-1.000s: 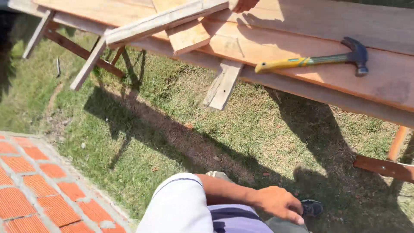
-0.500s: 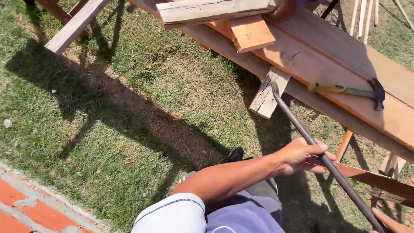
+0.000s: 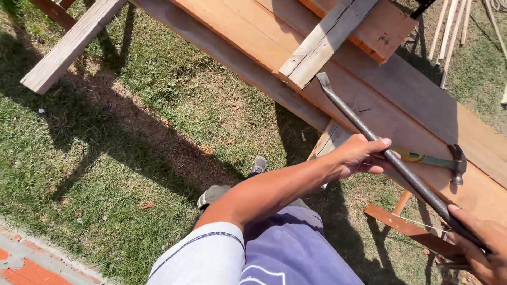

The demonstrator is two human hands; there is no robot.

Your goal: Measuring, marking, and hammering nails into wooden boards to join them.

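Observation:
A long dark steel pry bar (image 3: 369, 138) slants from the lower right up to a grey weathered batten (image 3: 322, 45) lying across reddish wooden planks (image 3: 248, 39). Its flattened tip rests close under the batten's lower end. My left hand (image 3: 358, 157) wraps the middle of the bar. At the bottom right corner, my right hand (image 3: 483, 250) grips the bar's lower end. A claw hammer (image 3: 446, 162) with a yellow and green handle lies on the planks just behind the bar, partly hidden by my left hand.
Grass (image 3: 132, 132) with bare patches lies below the planks. A grey timber beam (image 3: 68, 47) crosses the upper left. Thin wooden strips (image 3: 454, 26) lie at the top right. Brick paving (image 3: 31, 272) shows at the bottom left. My shoe (image 3: 258, 165) stands on the grass.
The bar has swung up so its tip reaches the grey batten. My left hand slid onto its middle, my right hand came into view at its lower end, and the view shifted.

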